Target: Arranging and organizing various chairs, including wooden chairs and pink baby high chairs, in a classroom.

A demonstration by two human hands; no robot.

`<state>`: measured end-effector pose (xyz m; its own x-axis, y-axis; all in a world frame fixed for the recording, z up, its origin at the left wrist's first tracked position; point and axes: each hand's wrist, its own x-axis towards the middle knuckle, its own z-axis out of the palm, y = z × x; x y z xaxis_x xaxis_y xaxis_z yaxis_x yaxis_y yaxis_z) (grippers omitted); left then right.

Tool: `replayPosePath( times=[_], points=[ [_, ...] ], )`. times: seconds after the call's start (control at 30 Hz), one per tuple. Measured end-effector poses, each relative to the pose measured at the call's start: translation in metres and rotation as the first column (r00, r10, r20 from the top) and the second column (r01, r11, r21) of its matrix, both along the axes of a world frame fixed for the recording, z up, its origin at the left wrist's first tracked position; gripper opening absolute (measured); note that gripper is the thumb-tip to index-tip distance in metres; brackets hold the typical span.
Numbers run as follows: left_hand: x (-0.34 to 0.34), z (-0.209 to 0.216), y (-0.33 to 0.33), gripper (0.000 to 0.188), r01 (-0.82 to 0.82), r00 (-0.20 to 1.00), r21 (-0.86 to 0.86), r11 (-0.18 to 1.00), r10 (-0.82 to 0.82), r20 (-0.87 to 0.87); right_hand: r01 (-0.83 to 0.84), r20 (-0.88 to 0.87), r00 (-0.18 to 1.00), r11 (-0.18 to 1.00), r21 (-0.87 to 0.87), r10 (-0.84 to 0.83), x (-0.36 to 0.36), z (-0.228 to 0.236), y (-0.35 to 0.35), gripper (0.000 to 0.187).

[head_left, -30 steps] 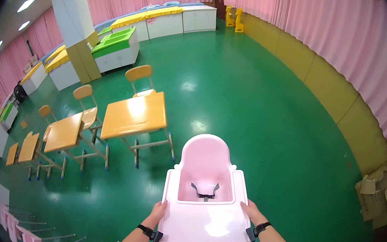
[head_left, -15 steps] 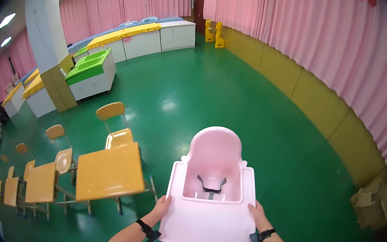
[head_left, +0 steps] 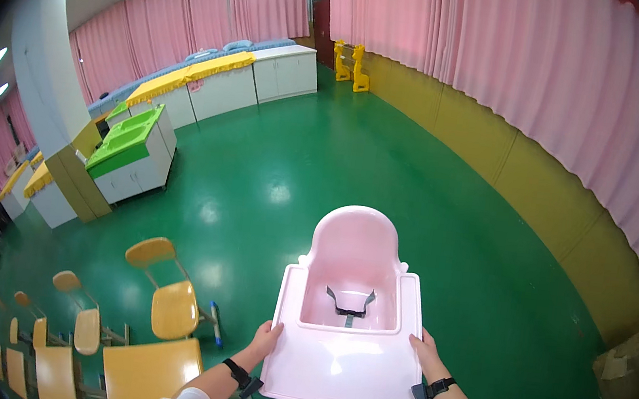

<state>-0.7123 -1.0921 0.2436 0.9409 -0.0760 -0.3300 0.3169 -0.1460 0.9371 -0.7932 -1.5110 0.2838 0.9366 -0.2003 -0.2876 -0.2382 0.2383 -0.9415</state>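
Note:
A pink plastic high chair [head_left: 343,362] is in front of me, its tray toward my body and its rounded backrest on the far side. My left hand [head_left: 264,339] grips the tray's left edge, and my right hand [head_left: 425,354] grips the right edge. Most of the fingers curl out of sight under the rim. In the seat lies a dark harness strap [head_left: 351,312] with a buckle. The chair's legs are hidden beneath it. Each wrist wears a black band with a small device.
Wooden desks [head_left: 152,377] and chairs [head_left: 173,309] stand in a row at left. Beyond are a green-topped cabinet [head_left: 131,140], a pillar [head_left: 63,80] and white cabinets [head_left: 287,76]. Yellow giraffe figures [head_left: 360,73] stand at the far wall; a cardboard box [head_left: 626,369] sits at right.
The desks and chairs have slid toward the lower edge as I advance over the green floor. The high chair stays in both hands, at the same place before me.

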Motion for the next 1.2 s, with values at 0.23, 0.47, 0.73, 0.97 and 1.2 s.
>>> replayPosePath(
  times=[0.23,0.47,0.73,0.97,1.2],
  points=[
    [0.188,0.003,0.020,0.030,-0.152,0.988,-0.034,0.988,0.151,-0.030,-0.136,-0.007,0.991,0.991,-0.003,0.136,0.241,0.008,0.013,0.046],
    [0.409,-0.018,0.041,0.030,-0.202,0.979,0.022,0.979,0.202,0.010,-0.206,-0.039,0.978,0.978,-0.033,0.204,0.478,0.012,0.038,0.042],
    [0.689,-0.014,0.054,0.031,-0.133,0.991,-0.014,0.991,0.133,0.000,-0.122,0.000,0.993,0.993,-0.005,0.122,0.728,-0.008,0.048,0.041],
    [0.930,-0.025,0.055,0.031,-0.125,0.989,0.083,0.989,0.131,-0.066,-0.155,-0.012,0.988,0.988,-0.025,0.155,0.978,-0.026,0.045,0.041],
    [1.147,-0.024,0.076,0.032,-0.250,0.966,-0.080,0.965,0.244,-0.083,-0.209,-0.045,0.977,0.976,-0.068,0.206,1.225,-0.016,0.065,0.043]
  ],
)
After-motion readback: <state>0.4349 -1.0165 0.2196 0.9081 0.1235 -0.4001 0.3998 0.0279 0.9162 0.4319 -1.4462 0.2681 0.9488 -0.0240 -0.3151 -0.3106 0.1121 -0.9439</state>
